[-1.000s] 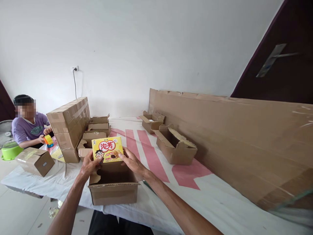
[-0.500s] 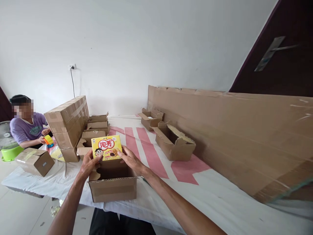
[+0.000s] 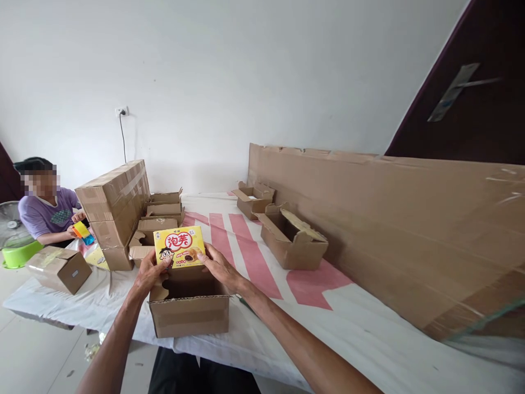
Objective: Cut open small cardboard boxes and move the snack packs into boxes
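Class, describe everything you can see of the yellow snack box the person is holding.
The yellow snack box is a small printed carton, seemingly thin card, with large red characters on a white cloud shape, a cartoon face at lower left and a pictured pastry beside it. It stands upright, front toward the camera, closed, with its lower edge at the far rim of the open cardboard box. The left hand grips its left side, the right hand its right.

I'm sitting in a home packing setup: cloth-covered table (image 3: pixel 369 328), taped cartons (image 3: pixel 112 197) stacking at 10 o'clock, wall socket (image 3: pixel 122 111) behind.
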Tool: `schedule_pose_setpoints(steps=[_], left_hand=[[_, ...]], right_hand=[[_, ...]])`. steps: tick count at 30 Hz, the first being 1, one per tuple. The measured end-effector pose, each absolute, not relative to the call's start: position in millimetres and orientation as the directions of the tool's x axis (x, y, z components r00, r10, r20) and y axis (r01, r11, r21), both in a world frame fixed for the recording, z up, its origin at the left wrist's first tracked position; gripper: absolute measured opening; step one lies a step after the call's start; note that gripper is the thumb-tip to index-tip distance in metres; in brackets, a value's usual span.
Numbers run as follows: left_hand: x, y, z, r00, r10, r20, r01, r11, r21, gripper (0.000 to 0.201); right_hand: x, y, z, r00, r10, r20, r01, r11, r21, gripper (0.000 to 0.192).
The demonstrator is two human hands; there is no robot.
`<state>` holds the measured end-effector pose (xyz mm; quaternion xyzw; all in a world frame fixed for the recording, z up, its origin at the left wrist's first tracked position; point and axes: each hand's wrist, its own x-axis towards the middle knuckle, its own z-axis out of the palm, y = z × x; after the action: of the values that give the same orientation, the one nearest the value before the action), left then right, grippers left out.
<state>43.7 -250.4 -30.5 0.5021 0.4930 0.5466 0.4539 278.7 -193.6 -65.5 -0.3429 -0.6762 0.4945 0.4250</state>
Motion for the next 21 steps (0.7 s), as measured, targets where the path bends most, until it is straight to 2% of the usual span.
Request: schedule_pose_setpoints(steps=[4, 6, 8, 11, 13, 15, 18, 21], left_hand=[[38.1, -254.6, -32.3, -0.063, 0.988, 0.138, -0.075, -0.142, 0.987, 0.068], [29.1, -257.8, -31.3, -0.090, 0.977, 0.195, -0.107, -0.204, 0.973, 0.066], [15.3, -261.4, -28.1, -0.152, 0.953, 0.262, -0.129, -0.282, 0.951, 0.065], [-10.2, -267.1, -20.4, -0.282, 0.901, 0.330, -0.143, -0.380, 0.914, 0.062], [-26.7, -271.2, -15.8, -0.362, 0.861, 0.356, -0.130, -0.425, 0.896, 0.061], [-40.7, -275.8, -13.6, -0.429, 0.825, 0.367, -0.120, -0.455, 0.882, 0.062], [-56.4, -283.1, -17.1, -0.499, 0.792, 0.351, -0.108, -0.459, 0.882, 0.065], [-68.7, -289.4, -28.3, -0.517, 0.797, 0.314, -0.079, -0.409, 0.909, 0.068]], right_hand=[[287.3, -203.3, -64.6, -0.371, 0.844, 0.387, 0.126, 0.458, -0.880, 0.065], [300.2, -204.1, -64.7, -0.301, 0.821, 0.485, 0.259, 0.560, -0.787, 0.067], [317.2, -200.6, -66.2, -0.225, 0.820, 0.526, 0.408, 0.570, -0.714, 0.073], [339.8, -192.8, -72.7, -0.197, 0.905, 0.378, 0.472, 0.425, -0.772, 0.078], [346.3, -190.5, -78.7, -0.274, 0.936, 0.221, 0.405, 0.321, -0.856, 0.074], [345.5, -192.5, -83.9, -0.414, 0.900, 0.135, 0.308, 0.278, -0.910, 0.060], [338.8, -201.9, -86.3, -0.570, 0.814, 0.113, 0.215, 0.280, -0.936, 0.036], [335.0, -211.9, -81.7, -0.597, 0.793, 0.126, 0.200, 0.298, -0.933, 0.034]])
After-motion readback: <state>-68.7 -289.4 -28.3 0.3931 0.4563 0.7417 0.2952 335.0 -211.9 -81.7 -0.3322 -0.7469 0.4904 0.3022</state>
